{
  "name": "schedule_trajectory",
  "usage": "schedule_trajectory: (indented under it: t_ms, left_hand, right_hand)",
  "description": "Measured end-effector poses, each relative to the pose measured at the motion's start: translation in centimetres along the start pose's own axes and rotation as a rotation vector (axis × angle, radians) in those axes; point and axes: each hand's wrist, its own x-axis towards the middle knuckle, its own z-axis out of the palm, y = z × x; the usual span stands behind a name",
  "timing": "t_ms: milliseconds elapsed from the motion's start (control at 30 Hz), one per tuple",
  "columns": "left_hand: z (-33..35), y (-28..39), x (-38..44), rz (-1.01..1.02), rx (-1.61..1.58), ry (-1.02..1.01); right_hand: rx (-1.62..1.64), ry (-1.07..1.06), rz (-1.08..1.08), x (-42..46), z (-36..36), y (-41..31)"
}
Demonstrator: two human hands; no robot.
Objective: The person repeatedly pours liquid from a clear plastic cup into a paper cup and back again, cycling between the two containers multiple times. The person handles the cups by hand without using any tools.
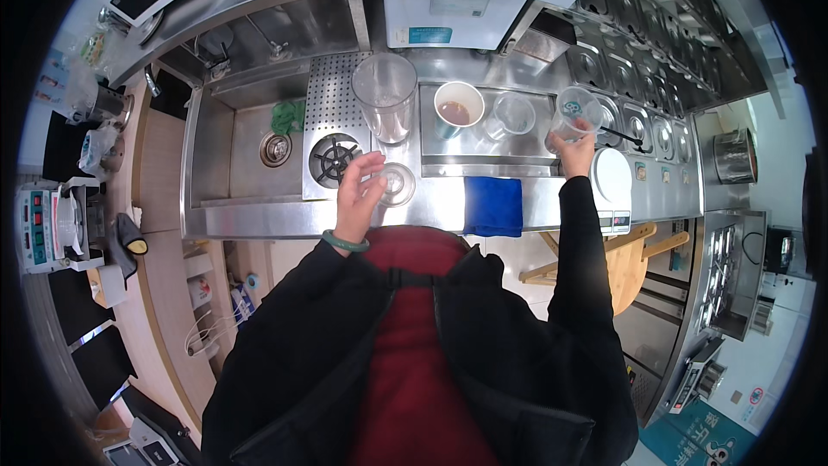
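Note:
My right hand [577, 150] grips a clear plastic cup [576, 110] with a printed teal logo, held over the counter near the topping containers. My left hand [360, 191] hovers with fingers apart beside a small round clear lid or dish [396, 185] at the counter's front; whether they touch I cannot tell. Between the hands, a paper cup [458, 110] holds some brown liquid. Right of it stands a second clear plastic cup [510, 116], on the same recessed metal tray [446, 158]. A tall clear pitcher [386, 100] is behind my left hand.
A folded blue cloth [493, 206] lies on the front edge. At right are a white kitchen scale [611, 181] and lidded steel containers [637, 123]. The sink [249, 171] with a green cloth [288, 118] is at left, beside a rinser [334, 158]. A white dispensing machine [459, 13] stands behind.

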Motion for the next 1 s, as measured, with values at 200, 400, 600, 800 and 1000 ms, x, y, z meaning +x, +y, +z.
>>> schedule_trajectory:
  t_ms: [200,400,600,800,1000]
  left_hand:
    - [-0.1,0.1,-0.1,0.014,0.003,-0.004]
    - [-0.5,-0.3,0.0,0.037,-0.003,-0.014]
    - [-0.7,-0.5,-0.1,0.051,-0.023,-0.010]
    - [-0.5,-0.3,-0.1,0.049,-0.034,-0.004]
    - [-0.5,-0.4,-0.2,0.049,-0.043,0.006]
  right_hand:
    - [-0.190,-0.082,-0.119,-0.1,-1.8,-3.4]
    - [-0.409,-0.161,-0.311,-0.1,-2.5,-4.1]
    - [-0.565,-0.248,-0.314,-0.1,-3.0,-5.8]
    - [-0.695,-0.288,-0.348,0.2,-3.4,-5.5]
    - [-0.779,-0.291,-0.373,0.6,-3.3,-5.7]
